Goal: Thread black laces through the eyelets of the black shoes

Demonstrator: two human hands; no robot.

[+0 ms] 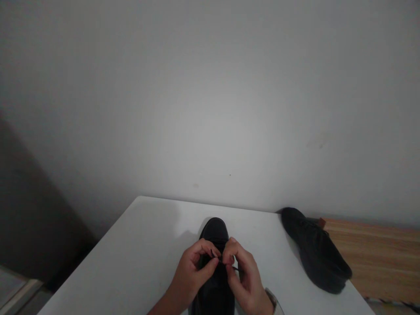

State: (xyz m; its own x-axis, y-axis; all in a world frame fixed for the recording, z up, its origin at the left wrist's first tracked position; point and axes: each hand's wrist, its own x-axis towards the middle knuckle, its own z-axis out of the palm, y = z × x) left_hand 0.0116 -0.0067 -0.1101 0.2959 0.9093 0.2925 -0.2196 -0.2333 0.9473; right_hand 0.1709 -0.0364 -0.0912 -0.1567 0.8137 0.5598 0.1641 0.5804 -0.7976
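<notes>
A black shoe [215, 228] lies on the white table with its toe pointing away from me. Over its lacing my left hand [193, 269] pinches a dark shoelace [220, 261] between thumb and forefinger. Close beside it, on the right, my right hand [244, 275] pinches the same lace, and a short end sticks out past its fingers. Both hands hide the middle of the shoe, and its heel end runs toward the bottom edge of the picture.
Another black shoe [315, 249] rests at the table's right edge. The white table [131, 253] meets a grey wall [210, 109] at the back. A wooden board [380, 258] is beyond the table on the right.
</notes>
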